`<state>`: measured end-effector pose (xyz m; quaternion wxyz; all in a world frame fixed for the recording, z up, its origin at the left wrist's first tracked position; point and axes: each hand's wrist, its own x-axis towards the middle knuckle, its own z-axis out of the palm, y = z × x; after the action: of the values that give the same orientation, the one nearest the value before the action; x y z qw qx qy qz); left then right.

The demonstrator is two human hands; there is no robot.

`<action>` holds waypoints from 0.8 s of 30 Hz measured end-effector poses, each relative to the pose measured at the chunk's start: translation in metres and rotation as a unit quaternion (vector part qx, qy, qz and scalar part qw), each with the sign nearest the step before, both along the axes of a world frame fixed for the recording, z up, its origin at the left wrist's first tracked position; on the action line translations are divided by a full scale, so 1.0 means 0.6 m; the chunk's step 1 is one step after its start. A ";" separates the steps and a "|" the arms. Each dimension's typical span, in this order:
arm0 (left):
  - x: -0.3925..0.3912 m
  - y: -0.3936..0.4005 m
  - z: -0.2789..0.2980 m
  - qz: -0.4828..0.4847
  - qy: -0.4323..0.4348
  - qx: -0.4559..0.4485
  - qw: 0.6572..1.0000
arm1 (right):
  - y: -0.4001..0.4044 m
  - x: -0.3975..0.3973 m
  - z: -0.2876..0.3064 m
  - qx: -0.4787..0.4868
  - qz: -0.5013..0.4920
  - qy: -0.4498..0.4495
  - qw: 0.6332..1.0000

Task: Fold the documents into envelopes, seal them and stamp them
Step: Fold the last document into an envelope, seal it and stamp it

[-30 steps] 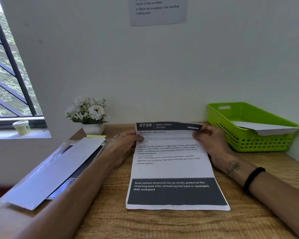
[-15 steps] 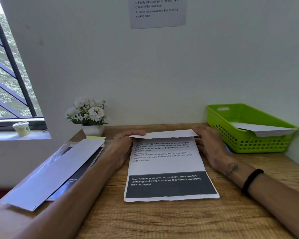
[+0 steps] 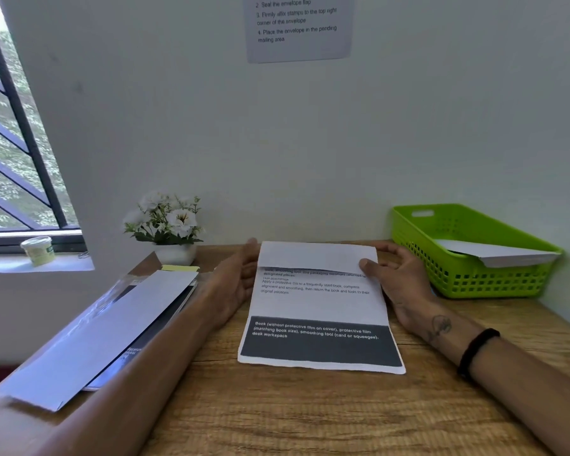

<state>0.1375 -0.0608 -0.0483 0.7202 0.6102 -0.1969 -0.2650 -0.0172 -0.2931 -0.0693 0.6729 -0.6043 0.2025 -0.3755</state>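
Observation:
A printed document [image 3: 320, 307] lies in the middle of the wooden desk [image 3: 310, 416], its dark band nearest me. Its far edge is turned over toward me, so a white flap covers the heading. My left hand [image 3: 241, 274] rests against the sheet's left edge beside the flap, fingers extended. On the right, my right hand [image 3: 395, 274] holds the flap's corner, thumb pressing on top of it. A long white envelope [image 3: 93, 340] lies at the left on a dark packet in clear wrap.
A green plastic basket [image 3: 468, 281] at the right back holds a white envelope [image 3: 494, 255]. A small pot of white flowers [image 3: 168, 225] stands at the back left, a yellow pad [image 3: 180, 268] before it. A small jar [image 3: 38, 250] sits on the windowsill. An instruction sheet [image 3: 298, 26] hangs on the wall.
Both hands lifted the document's far edge and brought it over toward me. The black heading is now covered by the folded flap, which has grown wider.

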 end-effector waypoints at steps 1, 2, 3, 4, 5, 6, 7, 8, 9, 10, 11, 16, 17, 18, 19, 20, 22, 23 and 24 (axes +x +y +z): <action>-0.004 0.000 -0.001 -0.018 -0.026 0.027 0.999 | -0.001 -0.001 0.001 -0.002 -0.006 -0.004 1.000; -0.007 0.000 -0.002 -0.031 -0.045 0.047 0.997 | -0.002 -0.002 0.001 -0.003 -0.008 -0.006 1.000; -0.010 -0.001 -0.003 -0.037 -0.053 0.055 0.996 | -0.003 -0.002 0.001 -0.004 -0.007 -0.006 1.000; -0.012 -0.001 -0.004 -0.035 -0.052 0.057 0.996 | -0.003 -0.002 0.001 -0.006 -0.004 -0.006 1.000; -0.012 0.000 -0.004 -0.029 -0.043 0.055 0.997 | -0.002 -0.001 0.001 -0.010 0.000 -0.004 1.000; -0.010 0.000 -0.003 -0.024 -0.029 0.050 0.998 | -0.002 -0.001 0.002 -0.016 0.004 -0.002 1.000; -0.008 0.001 -0.002 -0.020 -0.015 0.047 0.999 | -0.002 0.000 0.001 -0.022 0.008 0.001 1.000; -0.005 0.000 -0.003 -0.016 -0.007 0.048 0.999 | -0.001 0.000 0.002 -0.026 0.011 0.002 1.000; -0.005 -0.001 -0.003 -0.015 -0.008 0.050 0.999 | 0.001 -0.001 0.002 -0.029 0.013 0.003 0.999; -0.005 -0.002 -0.003 -0.014 -0.013 0.053 0.998 | 0.001 -0.001 0.002 -0.030 0.013 0.002 0.999; -0.006 -0.002 -0.003 -0.012 -0.019 0.056 0.998 | 0.002 -0.001 0.002 -0.030 0.012 0.002 0.999; 0.000 0.000 -0.009 0.025 -0.103 0.069 0.992 | -0.005 0.001 0.000 -0.047 0.020 0.017 0.999; 0.000 0.002 -0.008 0.044 -0.173 0.098 0.979 | -0.004 0.001 0.000 -0.060 0.030 0.026 0.997; -0.001 0.005 -0.007 0.064 -0.244 0.127 0.959 | -0.003 0.000 0.001 -0.077 0.045 0.034 0.995; -0.003 0.006 -0.006 0.083 -0.304 0.149 0.937 | 0.000 -0.002 0.003 -0.094 0.060 0.041 0.993; -0.006 0.005 -0.003 0.098 -0.344 0.158 0.921 | 0.004 -0.003 0.005 -0.109 0.075 0.049 0.990; -0.010 0.004 0.004 0.114 -0.393 0.160 0.898 | 0.012 -0.006 0.009 -0.134 0.099 0.061 0.984; -0.011 0.003 0.006 0.119 -0.411 0.163 0.889 | 0.015 -0.009 0.010 -0.144 0.104 0.065 0.982; -0.013 0.002 0.007 0.121 -0.426 0.165 0.881 | 0.018 -0.010 0.011 -0.155 0.105 0.067 0.980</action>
<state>0.1295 -0.0596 -0.0440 0.4824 0.7932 -0.3626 0.0812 -0.0234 -0.2826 -0.0626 0.5919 -0.7427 0.1220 -0.2884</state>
